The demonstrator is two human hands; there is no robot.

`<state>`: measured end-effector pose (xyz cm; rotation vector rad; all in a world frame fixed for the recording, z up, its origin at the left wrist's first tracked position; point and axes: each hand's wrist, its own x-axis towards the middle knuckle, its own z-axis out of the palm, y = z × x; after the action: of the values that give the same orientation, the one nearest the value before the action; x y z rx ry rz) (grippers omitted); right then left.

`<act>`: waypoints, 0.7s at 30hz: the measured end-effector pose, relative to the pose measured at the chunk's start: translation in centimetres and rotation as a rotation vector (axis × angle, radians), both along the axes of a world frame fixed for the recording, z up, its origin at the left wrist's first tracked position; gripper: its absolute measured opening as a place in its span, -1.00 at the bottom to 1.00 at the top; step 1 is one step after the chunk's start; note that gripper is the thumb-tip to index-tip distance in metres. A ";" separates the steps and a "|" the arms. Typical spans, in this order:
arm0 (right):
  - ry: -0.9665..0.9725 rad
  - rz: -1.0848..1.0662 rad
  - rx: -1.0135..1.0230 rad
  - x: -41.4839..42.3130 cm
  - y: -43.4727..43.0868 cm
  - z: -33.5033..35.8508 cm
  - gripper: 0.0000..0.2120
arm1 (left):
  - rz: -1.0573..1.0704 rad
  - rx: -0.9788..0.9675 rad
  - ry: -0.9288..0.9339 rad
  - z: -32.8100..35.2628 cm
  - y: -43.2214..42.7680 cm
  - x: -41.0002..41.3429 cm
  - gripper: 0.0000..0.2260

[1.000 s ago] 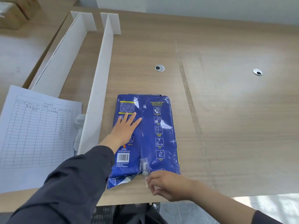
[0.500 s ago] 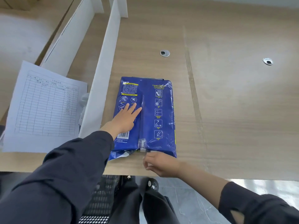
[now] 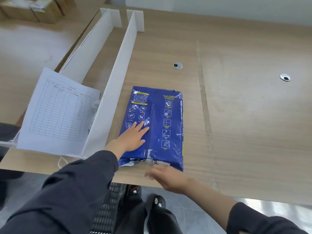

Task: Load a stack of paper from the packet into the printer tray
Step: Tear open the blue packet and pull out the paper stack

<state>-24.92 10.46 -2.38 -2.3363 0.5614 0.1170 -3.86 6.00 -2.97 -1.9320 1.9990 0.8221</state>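
Note:
A blue plastic-wrapped packet of paper (image 3: 162, 125) lies flat on the wooden desk (image 3: 244, 115), its near end close to the desk's front edge. My left hand (image 3: 133, 137) rests flat on the packet's left half, fingers spread, pressing down. My right hand (image 3: 167, 178) is blurred at the packet's near end, by the torn wrapper seam; whether it pinches the wrapper cannot be told. No printer or tray is in view.
A white divider (image 3: 116, 78) runs along the desk left of the packet, with a second white panel (image 3: 87, 48) beyond it. A printed table sheet (image 3: 59, 110) lies at the left. Two cable grommets (image 3: 177, 65) (image 3: 285, 77) sit farther back. Cardboard boxes (image 3: 32, 10) stand far left.
The view has shifted while the packet stays put. My left hand stays pressed on the packet. My right hand has moved at the packet's near end and is now motion-blurred.

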 end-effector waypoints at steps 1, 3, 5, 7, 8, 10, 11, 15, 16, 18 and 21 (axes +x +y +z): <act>-0.030 -0.045 -0.012 0.3 -0.6 0.3 -0.65 | 0.004 -0.003 0.010 0.1 0.2 -0.1 -0.46; -0.080 -0.166 -0.027 0.9 -1.5 0.8 -0.64 | 0.002 -0.008 0.027 0.1 0.7 -0.3 -0.43; -0.128 -0.252 -0.025 1.5 -2.3 1.1 -0.75 | -0.024 -0.001 0.029 0.1 1.3 -0.6 -0.35; -0.133 -0.287 0.016 1.8 -2.8 1.3 -0.78 | -0.043 0.011 0.021 -0.1 2.1 -0.9 -0.25; -0.111 -0.286 0.042 1.8 -2.9 1.4 -0.75 | -0.049 0.009 0.010 -0.2 2.6 -1.0 -0.20; -0.062 -0.263 0.072 1.7 -2.8 1.4 -0.66 | -0.062 -0.008 -0.017 -0.6 3.5 -1.4 -0.13; -0.053 -0.256 0.082 1.5 -2.5 1.4 -0.63 | -0.070 -0.018 -0.033 -0.9 4.0 -1.5 -0.10; -0.079 -0.249 0.107 0.2 -0.3 1.2 -0.55 | -0.099 -0.061 -0.093 -2.0 5.5 -2.0 0.03; -0.078 -0.234 0.108 -0.2 0.3 1.1 -0.56 | -0.096 -0.077 -0.100 -2.2 5.8 -2.0 0.03; -0.068 -0.208 0.114 -0.8 1.0 1.1 -0.56 | -0.098 -0.099 -0.106 -2.4 6.0 -1.9 0.03; -0.055 -0.195 0.154 -1.1 0.8 1.3 -0.54 | -0.123 -0.085 -0.073 -2.4 5.6 -1.3 0.02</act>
<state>-26.02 11.25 -1.06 -2.1175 0.7230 0.0049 -5.15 11.64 -5.37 -1.8332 2.1163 0.6375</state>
